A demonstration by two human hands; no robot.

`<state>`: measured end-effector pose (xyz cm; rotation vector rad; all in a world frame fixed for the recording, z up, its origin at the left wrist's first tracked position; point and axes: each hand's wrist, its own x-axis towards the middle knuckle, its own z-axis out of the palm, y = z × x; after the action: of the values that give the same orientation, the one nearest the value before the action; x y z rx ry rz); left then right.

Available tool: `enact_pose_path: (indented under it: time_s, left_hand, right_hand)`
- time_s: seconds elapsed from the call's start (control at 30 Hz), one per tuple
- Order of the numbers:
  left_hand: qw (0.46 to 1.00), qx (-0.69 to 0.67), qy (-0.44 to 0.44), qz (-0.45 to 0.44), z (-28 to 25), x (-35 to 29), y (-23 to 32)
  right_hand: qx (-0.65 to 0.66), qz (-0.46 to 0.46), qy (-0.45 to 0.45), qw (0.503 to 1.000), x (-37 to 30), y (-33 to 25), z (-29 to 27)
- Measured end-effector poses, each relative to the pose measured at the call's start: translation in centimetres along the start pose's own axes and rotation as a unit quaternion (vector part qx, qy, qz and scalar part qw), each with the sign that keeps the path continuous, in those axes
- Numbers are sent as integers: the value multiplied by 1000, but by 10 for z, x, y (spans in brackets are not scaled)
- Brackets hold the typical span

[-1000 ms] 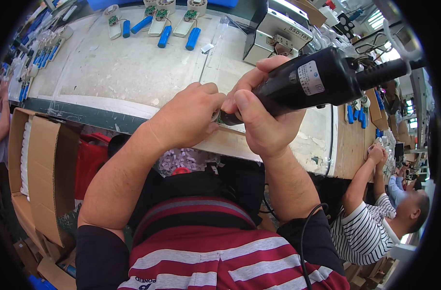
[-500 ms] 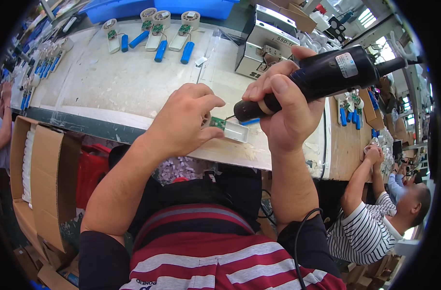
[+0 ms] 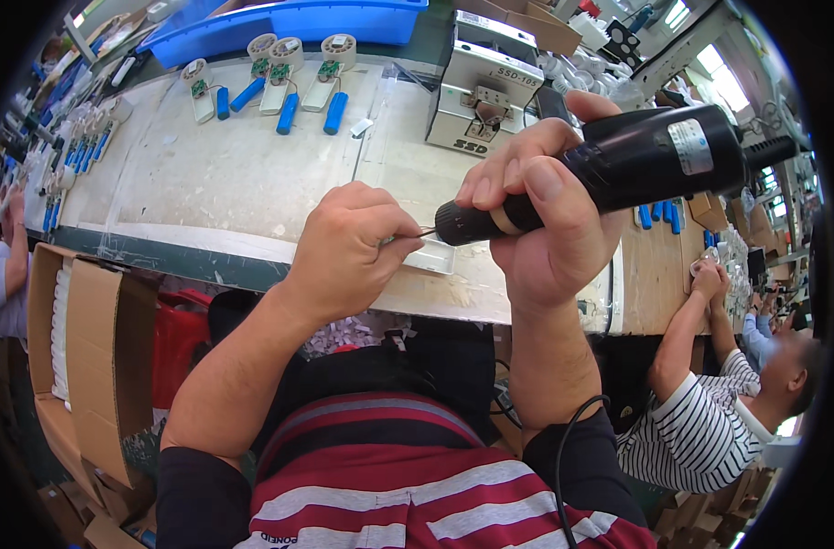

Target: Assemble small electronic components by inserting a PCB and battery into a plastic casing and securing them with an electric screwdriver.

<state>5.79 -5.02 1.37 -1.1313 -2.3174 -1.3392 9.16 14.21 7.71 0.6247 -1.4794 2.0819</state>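
Observation:
My right hand (image 3: 554, 206) is wrapped round a black electric screwdriver (image 3: 632, 160), held tilted with its bit pointing left. The thumb and forefinger of my left hand (image 3: 348, 242) are pinched together at the tip of the bit (image 3: 427, 232). Whatever lies between those fingertips is too small or too hidden to make out. Just below the bit, a white plastic housing (image 3: 432, 257) lies on the bench; my left hand covers the rest of it.
Farther back stand several white housings with round heads (image 3: 338, 50), green boards and blue cylindrical cells (image 3: 335, 113). Behind them is a blue bin (image 3: 344, 23). A metal box-shaped machine (image 3: 476, 91) stands beyond the screwdriver. An open carton (image 3: 96, 339) is at left; a co-worker (image 3: 700, 412) sits at right.
My left fingers, spread apart before, have closed into a pinch at the bit's tip. The green board in the near housing is now hidden behind my left hand.

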Motion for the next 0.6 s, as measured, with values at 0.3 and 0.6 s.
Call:
enact_pose_path:
  time_s: [0.3,0.6]
  left_hand:
    - [985,-136,-3,-108,-3,-4,12]
    - [962,-221,-24,-157,2,-8,14]
  right_hand:
    - [41,-34,0,999,1,-11,-3]
    - [72,-40,-2,997,0,-12,-6]
